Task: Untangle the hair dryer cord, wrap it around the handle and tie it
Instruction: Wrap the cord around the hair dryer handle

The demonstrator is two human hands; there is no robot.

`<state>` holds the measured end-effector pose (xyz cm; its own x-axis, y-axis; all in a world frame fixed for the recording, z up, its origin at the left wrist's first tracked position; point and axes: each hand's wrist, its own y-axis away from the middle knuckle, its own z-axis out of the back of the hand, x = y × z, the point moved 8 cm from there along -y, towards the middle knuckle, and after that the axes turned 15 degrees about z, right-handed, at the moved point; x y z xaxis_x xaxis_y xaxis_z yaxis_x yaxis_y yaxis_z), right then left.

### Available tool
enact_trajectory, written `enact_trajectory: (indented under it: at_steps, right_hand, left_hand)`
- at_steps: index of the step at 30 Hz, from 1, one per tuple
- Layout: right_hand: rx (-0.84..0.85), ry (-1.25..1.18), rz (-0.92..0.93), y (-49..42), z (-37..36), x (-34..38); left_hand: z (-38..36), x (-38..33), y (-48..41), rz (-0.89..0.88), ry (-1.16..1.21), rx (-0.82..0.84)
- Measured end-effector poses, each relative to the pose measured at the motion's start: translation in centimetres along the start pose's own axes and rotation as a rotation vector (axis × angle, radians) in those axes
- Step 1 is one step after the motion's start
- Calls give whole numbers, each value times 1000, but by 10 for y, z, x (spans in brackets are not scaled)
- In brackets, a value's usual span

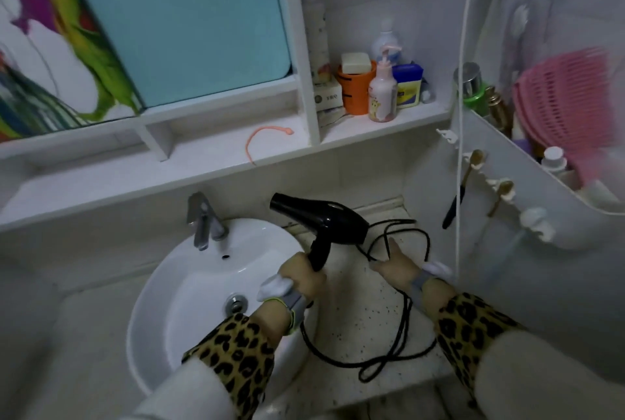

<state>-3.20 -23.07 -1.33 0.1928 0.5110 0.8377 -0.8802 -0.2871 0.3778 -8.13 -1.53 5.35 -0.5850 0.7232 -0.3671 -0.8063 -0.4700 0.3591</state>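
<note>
A black hair dryer [321,216] is held up over the counter to the right of the sink, nozzle pointing up-left. My left hand [301,276] grips its handle from below. The black cord [399,328] runs from the handle down in loose loops over the speckled counter [365,314] and up behind the dryer. My right hand [397,260] is stretched out with straight fingers among the upper cord loops; the cord crosses its fingers. I cannot tell whether it holds the cord.
A white round sink [189,284] with a chrome tap [204,220] lies to the left. A shelf [209,155] above carries a pink cord tie [263,140], bottles and an orange cup [355,88]. Toothbrushes [473,169] and a white hose [461,115] hang at the right.
</note>
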Motion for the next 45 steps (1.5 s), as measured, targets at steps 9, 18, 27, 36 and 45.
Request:
enact_trajectory:
  at_steps: [9,18,27,36,45]
  right_hand:
    - [343,25,297,70,-74,68]
    - [703,411,591,146,-188,100]
    - [470,541,761,135,-197,139]
    - [34,524,815,101,-99,241]
    - [-177,581,966,128,-16,362]
  left_hand:
    - [53,32,59,-30,176,-133]
    - [102,65,109,-96,317,-173]
    - [186,95,150,-271,327,-2]
    - [274,143,162,-362,33,-94]
    - [266,157,141,-359,-152,-139]
